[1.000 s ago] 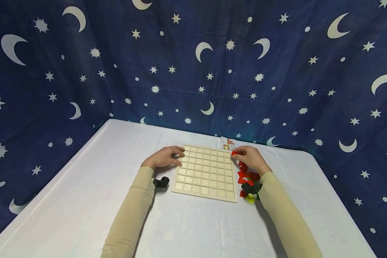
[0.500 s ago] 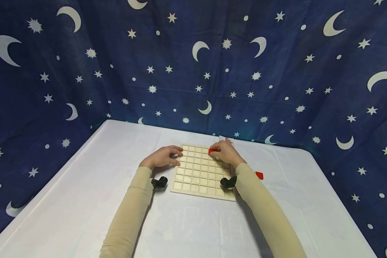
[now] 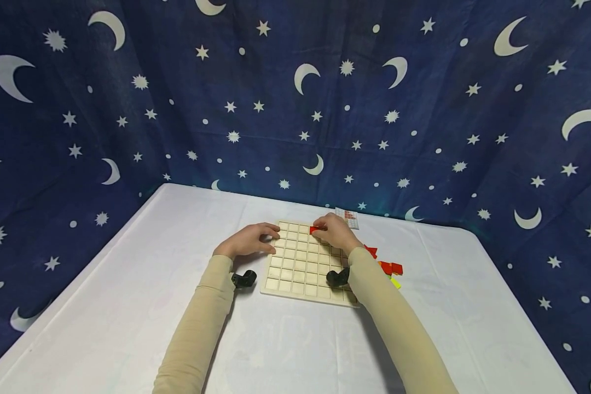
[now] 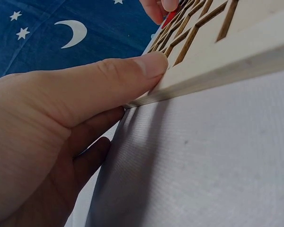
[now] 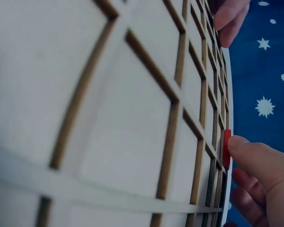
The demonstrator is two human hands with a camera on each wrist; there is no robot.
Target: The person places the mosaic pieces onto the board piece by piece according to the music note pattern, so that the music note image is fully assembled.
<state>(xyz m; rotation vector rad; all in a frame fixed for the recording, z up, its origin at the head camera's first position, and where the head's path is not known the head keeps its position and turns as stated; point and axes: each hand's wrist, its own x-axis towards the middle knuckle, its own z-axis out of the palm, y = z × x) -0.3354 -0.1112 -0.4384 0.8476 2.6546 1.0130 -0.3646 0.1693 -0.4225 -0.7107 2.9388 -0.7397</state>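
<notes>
A pale wooden grid board [image 3: 295, 268] lies on the table. My left hand [image 3: 246, 239] rests at its left edge. In the left wrist view the straight thumb [image 4: 154, 64] touches the rim, with the other fingers lower beside the edge. My right hand [image 3: 336, 232] pinches a small red tile [image 3: 313, 230] over the board's far row. From the right wrist view, the red tile [image 5: 227, 149] stands out at the far edge under the thumb [image 5: 241, 144]. The right hand and sleeve cover the board's right part.
Several red tiles [image 3: 391, 268] and a yellow one [image 3: 395, 282] lie right of the board, partly behind the right sleeve. A printed pattern card [image 3: 351, 218] lies beyond the far right corner. A blue star-patterned cloth [image 3: 256, 82] hangs behind the white table [image 3: 276, 350].
My right hand has carried the red tile left from the board's far right corner to the middle of the far row. The left hand stays at the left edge.
</notes>
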